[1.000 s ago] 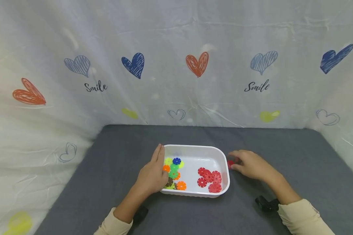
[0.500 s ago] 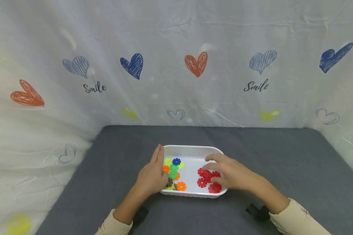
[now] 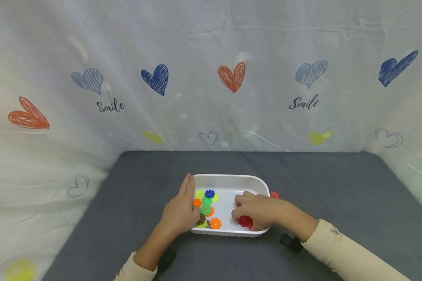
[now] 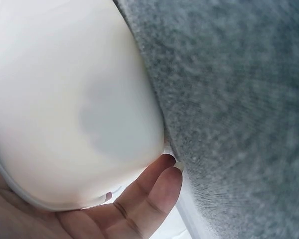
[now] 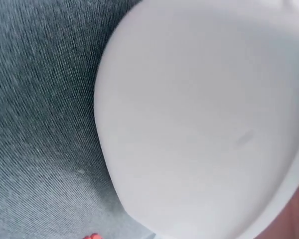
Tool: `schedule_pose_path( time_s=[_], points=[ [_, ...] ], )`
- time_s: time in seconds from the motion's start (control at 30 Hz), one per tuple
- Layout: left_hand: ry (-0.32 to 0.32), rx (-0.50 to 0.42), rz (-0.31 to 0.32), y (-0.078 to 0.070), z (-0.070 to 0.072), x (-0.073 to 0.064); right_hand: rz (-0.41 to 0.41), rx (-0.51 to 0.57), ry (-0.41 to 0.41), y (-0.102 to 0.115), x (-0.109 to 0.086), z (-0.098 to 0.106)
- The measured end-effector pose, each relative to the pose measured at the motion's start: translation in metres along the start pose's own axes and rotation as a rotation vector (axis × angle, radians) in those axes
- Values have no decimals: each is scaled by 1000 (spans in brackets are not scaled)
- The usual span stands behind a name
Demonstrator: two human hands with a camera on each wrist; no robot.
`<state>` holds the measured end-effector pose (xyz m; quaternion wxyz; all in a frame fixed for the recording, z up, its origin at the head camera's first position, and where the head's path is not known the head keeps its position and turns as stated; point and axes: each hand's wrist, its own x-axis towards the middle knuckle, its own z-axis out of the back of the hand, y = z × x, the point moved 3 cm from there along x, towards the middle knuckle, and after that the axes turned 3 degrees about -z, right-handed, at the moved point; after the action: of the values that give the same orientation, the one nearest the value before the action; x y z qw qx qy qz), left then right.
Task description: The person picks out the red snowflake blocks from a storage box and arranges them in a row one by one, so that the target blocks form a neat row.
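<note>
A white plastic tray (image 3: pixel 232 232) stands on the dark table. My left hand (image 3: pixel 179 212) grips its left end, thumb over the rim and fingers along the outer wall; the left wrist view shows those fingers (image 4: pixel 162 191) against the wall. Inside the tray at right, my right hand (image 3: pixel 258 210) has its fingers curled round red flower-shaped discs (image 3: pixel 245 221), most of them hidden beneath it. Several more such discs, in yellow, green, orange, brown and one blue disc (image 3: pixel 209 193), lie at the tray's left. Tray wall (image 5: pixel 189 119) fills much of the right wrist view.
One red flower-shaped disc (image 3: pixel 274 194) lies on the table just outside the tray's right end. Dark grey cloth (image 3: pixel 154 168) covers the table. A pale curtain (image 3: pixel 267 117) printed with hearts hangs behind it and at the sides.
My right hand has left the red disc beside the tray, crossed over the right rim and curled its fingers over the red discs inside. The left hand keeps its place on the tray.
</note>
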<state>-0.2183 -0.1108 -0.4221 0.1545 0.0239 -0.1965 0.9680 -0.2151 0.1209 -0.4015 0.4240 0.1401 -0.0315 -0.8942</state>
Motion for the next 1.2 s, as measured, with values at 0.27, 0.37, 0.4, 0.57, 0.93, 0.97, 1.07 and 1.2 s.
schedule_pose_path(
  time_s=[0.27,0.37,0.4,0.57,0.93,0.97,1.07,1.2],
  points=[
    [1,-5,7,-1,0,0,-61,-89,-7,3,-1,2],
    [9,-7,15,-1,0,0,-87,-119,-57,-1,-2,3],
    [10,-6,16,-1,-1,0,-87,-135,-91,-3,-1,2],
    [11,-9,23,-1,0,1,-48,-181,-270,-17,3,-2],
    [18,-13,21,0,0,1,-95,-70,-459,-25,11,-11],
    [16,-13,19,0,0,1,-115,-52,-457,-25,11,-11],
    [14,-9,17,0,0,1,-171,-9,-438,-25,10,-10],
    [19,-9,20,0,-1,1,-202,31,-446,-24,10,-10]
  ],
)
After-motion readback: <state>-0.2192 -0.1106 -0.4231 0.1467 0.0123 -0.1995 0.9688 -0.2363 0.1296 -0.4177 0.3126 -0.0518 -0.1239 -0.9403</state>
